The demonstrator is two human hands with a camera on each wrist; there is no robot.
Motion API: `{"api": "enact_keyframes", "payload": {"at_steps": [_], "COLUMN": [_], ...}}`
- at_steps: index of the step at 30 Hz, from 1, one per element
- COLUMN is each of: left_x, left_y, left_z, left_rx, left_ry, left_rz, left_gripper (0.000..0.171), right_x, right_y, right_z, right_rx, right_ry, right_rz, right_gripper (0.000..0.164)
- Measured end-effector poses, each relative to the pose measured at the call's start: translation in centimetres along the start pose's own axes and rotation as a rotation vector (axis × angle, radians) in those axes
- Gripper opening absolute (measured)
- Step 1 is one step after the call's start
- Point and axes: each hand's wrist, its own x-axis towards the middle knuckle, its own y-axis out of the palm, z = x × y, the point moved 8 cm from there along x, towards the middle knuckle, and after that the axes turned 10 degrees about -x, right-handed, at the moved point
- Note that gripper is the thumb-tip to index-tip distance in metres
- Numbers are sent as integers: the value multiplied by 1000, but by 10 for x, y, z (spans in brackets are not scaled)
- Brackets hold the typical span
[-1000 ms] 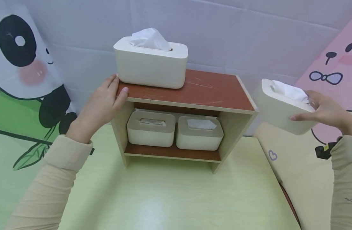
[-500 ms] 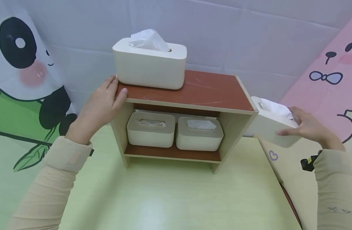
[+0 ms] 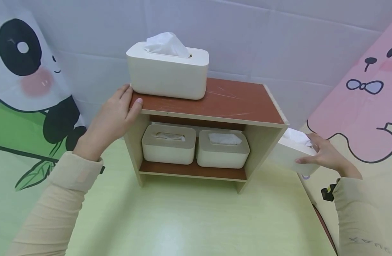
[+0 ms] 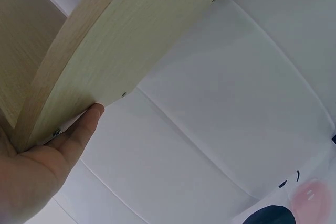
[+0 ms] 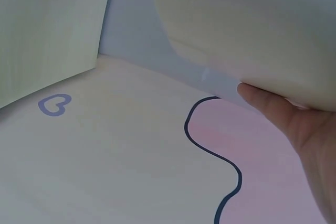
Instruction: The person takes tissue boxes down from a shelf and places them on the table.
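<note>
My left hand grips the top left corner of a small two-tier wooden shelf. Its thumb lies on the red-brown top, and in the left wrist view its fingers lie along the side panel. Right of the shelf, my right hand holds a cream tissue box by its right end, thumb on the front face. This box tilts down to the right, its left end partly hidden behind the shelf's side. Another tissue box with tissue sticking up sits on the shelf's top left.
Two more tissue boxes, a left one and a right one, stand side by side on the lower tier. The shelf stands on a pale yellow-green table, whose right edge runs below my right arm. Behind hangs a cloth backdrop with cartoon animals.
My right hand has moved down and to the left with the tissue box, bringing it beside the shelf's right panel. The left hand has stayed on the shelf corner.
</note>
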Motion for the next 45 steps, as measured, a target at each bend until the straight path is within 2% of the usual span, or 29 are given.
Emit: {"api": "enact_keyframes", "payload": {"at_steps": [2,14,19,29,38,45], "left_x": [0,-1,-1,-1,0,0], "left_y": [0,-2,-2,-2,0,0], "left_z": [0,0,0,0,0,0], "left_rx": [-1,-12,-8,1,-5,-10], "left_ry": [-1,-1,-2,4,8,16], "left_rz": [0,-1,-5,-16,-19,-28], "left_gripper": [66,65,65,65,65,64], "right_x": [0,-1,-1,-6,-10,-10], "right_y": [9,49,66,105,125,134], "right_z": [-1,-6,-12,-27,-33,-30], "right_rx": [31,22,12,6,19,4], "right_ry": [-18,-58,-46,-3,54,-24], "right_rz": [4,-21,-33,2,25,-22], "right_gripper": [83,78,82,85,95,95]}}
